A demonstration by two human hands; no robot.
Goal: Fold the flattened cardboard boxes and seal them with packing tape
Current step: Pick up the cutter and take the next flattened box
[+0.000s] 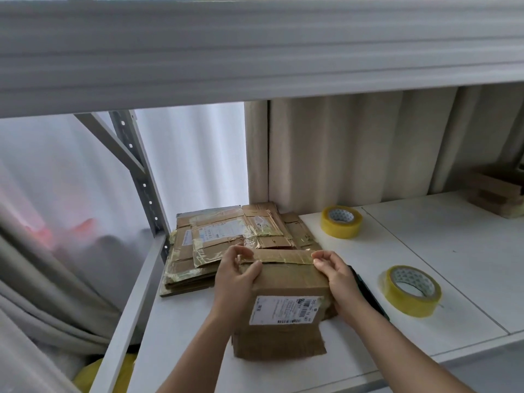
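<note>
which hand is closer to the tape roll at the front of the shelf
Right. The right hand grips the right side of the box, with the front tape roll just beyond it. The left hand holds the box's far side.

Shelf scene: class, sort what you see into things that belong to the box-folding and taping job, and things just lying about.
Job: box, left hand, right hand, flat boxes, near tape, far tape.
Lying about: wooden blocks, black object, curtain.
</note>
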